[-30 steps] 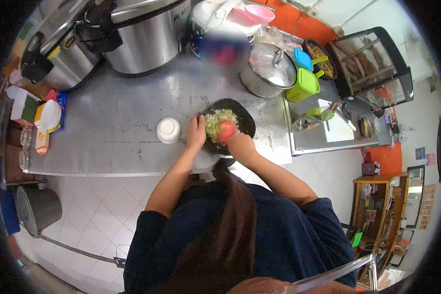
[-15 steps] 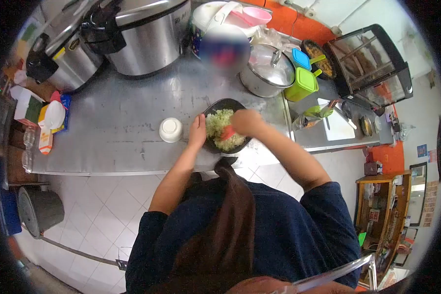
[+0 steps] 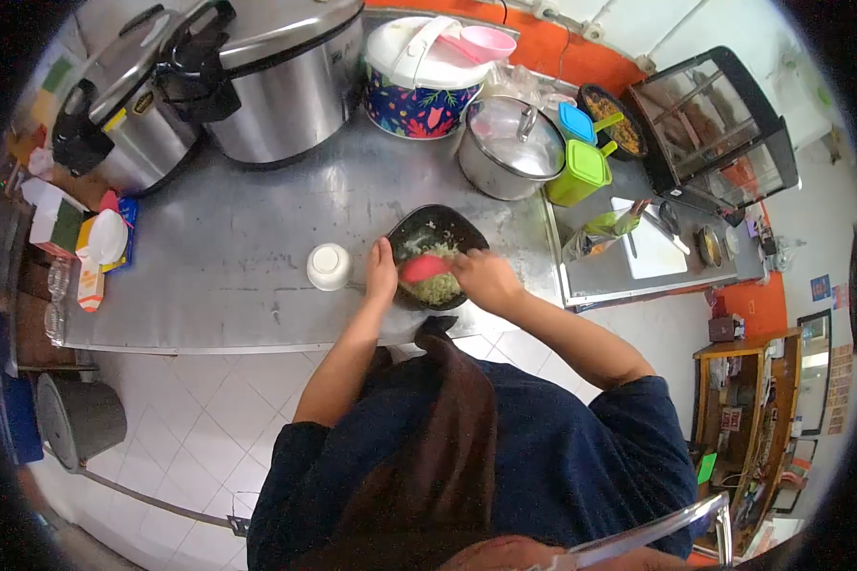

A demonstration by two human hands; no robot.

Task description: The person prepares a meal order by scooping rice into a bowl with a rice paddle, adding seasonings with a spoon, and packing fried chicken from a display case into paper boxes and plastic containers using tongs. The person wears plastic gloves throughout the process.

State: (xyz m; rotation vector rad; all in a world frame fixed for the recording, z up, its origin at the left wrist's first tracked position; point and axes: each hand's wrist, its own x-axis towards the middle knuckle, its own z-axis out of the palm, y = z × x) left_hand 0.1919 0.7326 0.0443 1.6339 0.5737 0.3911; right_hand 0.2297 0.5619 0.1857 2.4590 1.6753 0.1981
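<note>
While my left hand lies against the black bowl, grip unclear, my right hand is clamped on the red spoon over pale-green food.

Looks dark and mostly matt on the larger bowl, like smooth red plastic on the blurred utensil, glossy white on the small bowl. Shows scuffed, dull-shining metal across the desk, polished metal on the big cooker, clear glass on the pot lid, smooth plastic on the green container, matt cloth on the shirt, wood on the shelf.
</note>
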